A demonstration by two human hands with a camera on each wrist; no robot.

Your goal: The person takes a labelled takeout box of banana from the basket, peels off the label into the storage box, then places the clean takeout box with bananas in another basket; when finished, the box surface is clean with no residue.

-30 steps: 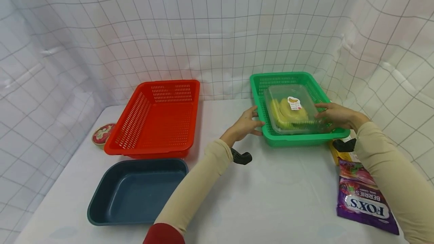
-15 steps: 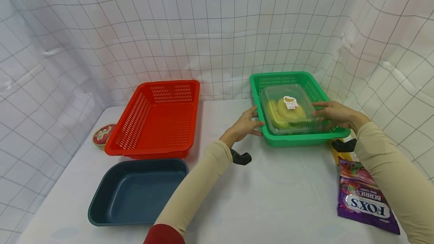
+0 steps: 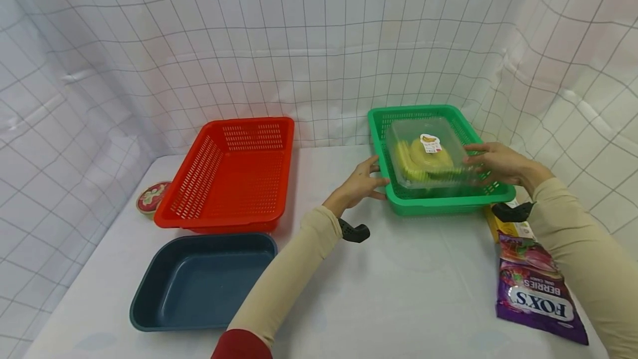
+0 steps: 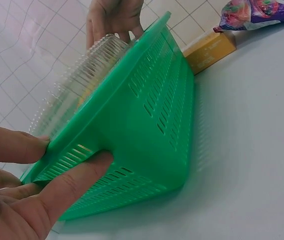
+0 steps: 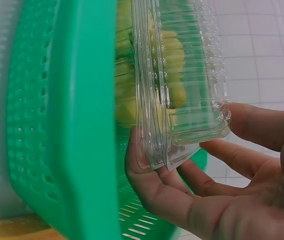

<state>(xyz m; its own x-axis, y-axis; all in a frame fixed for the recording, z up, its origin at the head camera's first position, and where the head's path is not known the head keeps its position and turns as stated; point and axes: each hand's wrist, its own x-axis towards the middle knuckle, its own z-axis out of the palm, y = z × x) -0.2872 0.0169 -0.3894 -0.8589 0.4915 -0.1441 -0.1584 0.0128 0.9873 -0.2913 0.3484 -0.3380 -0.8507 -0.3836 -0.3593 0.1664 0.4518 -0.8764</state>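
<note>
A clear plastic clamshell box of bananas (image 3: 411, 160) sits slightly tilted within the green basket (image 3: 438, 204), its near side raised. My right hand (image 3: 503, 164) grips the box's right corner; in the right wrist view the thumb (image 5: 261, 122) is on top and the fingers lie under the box's lower edge. At the basket's left side, my left hand (image 3: 358, 186) pinches the rim. The left wrist view shows one finger (image 4: 77, 182) against the perforated outer wall and another digit on the rim.
A red basket (image 3: 249, 181) stands at the back left, with a round tub (image 3: 151, 198) partly behind it. Nearer is a dark blue bin (image 3: 209, 281). By the right forearm lie a purple candy bag (image 3: 535, 292) and a yellow box (image 3: 493, 226). Gridded curtains border the table.
The banana box first slid a little left within the green basket. It has since risen slightly and moved back right with my right hand. My left hand stays on the rim.
</note>
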